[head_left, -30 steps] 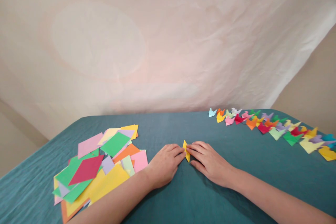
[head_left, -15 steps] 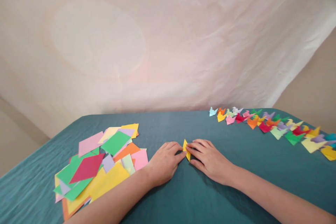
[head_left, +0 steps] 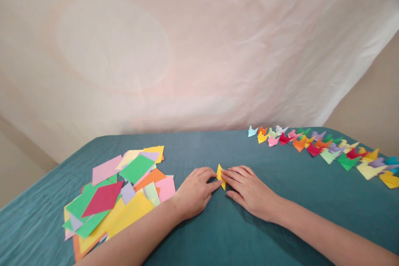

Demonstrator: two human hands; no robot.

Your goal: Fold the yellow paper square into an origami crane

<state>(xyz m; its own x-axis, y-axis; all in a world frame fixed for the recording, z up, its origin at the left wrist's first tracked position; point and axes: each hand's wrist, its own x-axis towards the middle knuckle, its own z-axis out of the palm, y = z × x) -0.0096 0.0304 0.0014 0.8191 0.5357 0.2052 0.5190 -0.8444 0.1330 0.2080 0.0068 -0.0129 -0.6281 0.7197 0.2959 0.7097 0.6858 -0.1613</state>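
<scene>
A small folded yellow paper (head_left: 220, 174) lies on the teal tablecloth (head_left: 218, 232) in the middle of the table. My left hand (head_left: 195, 193) rests beside it on the left, fingertips pressed on its left edge. From the right, my right hand (head_left: 249, 191) pinches the same paper with its fingertips. Both hands lie low on the cloth, fingers curled together around the paper, which is mostly hidden between them.
A loose pile of coloured paper squares (head_left: 115, 191) covers the left of the table. A curved row of several small folded paper figures (head_left: 324, 149) runs along the right back edge. A pale cloth backdrop (head_left: 187, 50) hangs behind the table.
Both hands stay on the yellow paper; the fingertips shift only slightly. The view has tilted a little.
</scene>
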